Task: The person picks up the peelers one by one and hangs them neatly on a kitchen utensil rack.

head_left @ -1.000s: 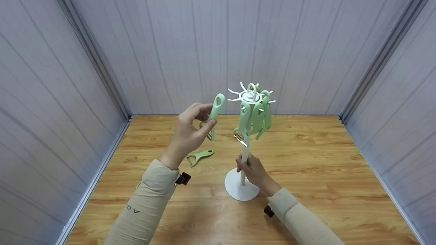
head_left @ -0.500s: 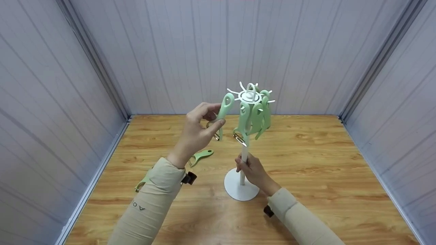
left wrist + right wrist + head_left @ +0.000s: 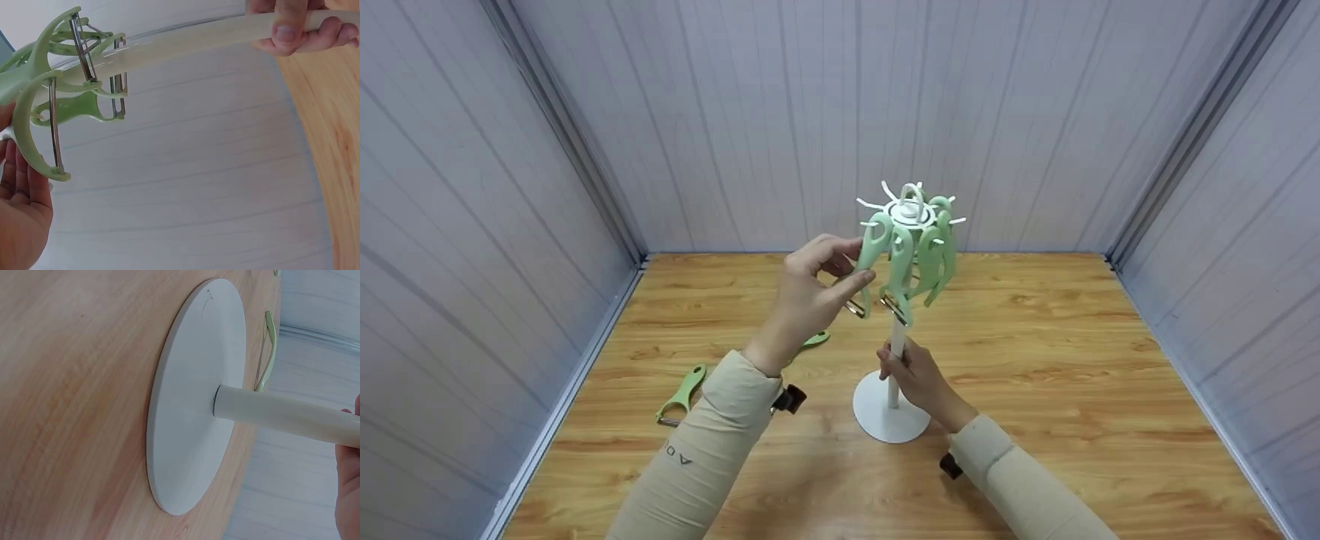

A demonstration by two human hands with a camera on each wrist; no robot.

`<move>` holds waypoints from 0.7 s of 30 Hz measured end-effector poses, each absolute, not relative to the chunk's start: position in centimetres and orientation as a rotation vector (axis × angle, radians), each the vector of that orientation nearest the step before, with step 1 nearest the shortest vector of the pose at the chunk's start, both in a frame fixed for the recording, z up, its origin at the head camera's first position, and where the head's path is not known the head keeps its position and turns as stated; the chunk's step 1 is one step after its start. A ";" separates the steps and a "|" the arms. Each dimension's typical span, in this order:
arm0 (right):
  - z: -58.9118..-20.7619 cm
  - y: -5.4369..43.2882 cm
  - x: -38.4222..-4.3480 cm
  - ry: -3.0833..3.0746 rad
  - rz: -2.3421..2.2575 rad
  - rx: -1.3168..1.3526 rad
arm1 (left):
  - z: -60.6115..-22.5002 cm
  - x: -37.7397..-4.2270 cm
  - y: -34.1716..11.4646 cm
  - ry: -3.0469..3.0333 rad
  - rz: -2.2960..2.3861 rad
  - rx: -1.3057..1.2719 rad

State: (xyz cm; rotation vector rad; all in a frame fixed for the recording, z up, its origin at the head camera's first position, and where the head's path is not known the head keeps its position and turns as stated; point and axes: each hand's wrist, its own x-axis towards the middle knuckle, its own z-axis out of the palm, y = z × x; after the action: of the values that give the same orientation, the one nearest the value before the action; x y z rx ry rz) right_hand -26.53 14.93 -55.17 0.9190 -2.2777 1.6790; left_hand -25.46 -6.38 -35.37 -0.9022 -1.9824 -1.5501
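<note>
My left hand pinches a light green peeler by its handle, the hole in its end overlapping one hook of the white rack. The peeler's blade points down the pole in the left wrist view. Several more green peelers hang from the rack's other hooks on the near and right sides. Lower down, my right hand grips the white pole, which stands upright on its round base. Hooks on the rack's far left side carry nothing.
On the wooden table, a green peeler lies to the left beside my sleeve. Another peeler lies behind my left wrist, partly hidden by it. Grey panel walls enclose the table at the back and both sides.
My left hand has moved right with the peeler, bringing its handle hole to a hook of the rack. The rack's top has turned or shifted slightly. My right hand keeps its hold on the pole.
</note>
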 end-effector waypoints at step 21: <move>-54.7 15.0 -26.0 -2.403 1.706 0.772 | -36.3 -24.9 -4.3 -1.933 -1.539 -1.044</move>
State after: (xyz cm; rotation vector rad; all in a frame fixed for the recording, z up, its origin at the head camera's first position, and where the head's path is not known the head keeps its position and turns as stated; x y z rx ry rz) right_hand -26.05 14.97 -54.68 0.7724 -2.4033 1.7061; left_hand -24.89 -4.31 -36.31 -1.0441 -1.9327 -1.5387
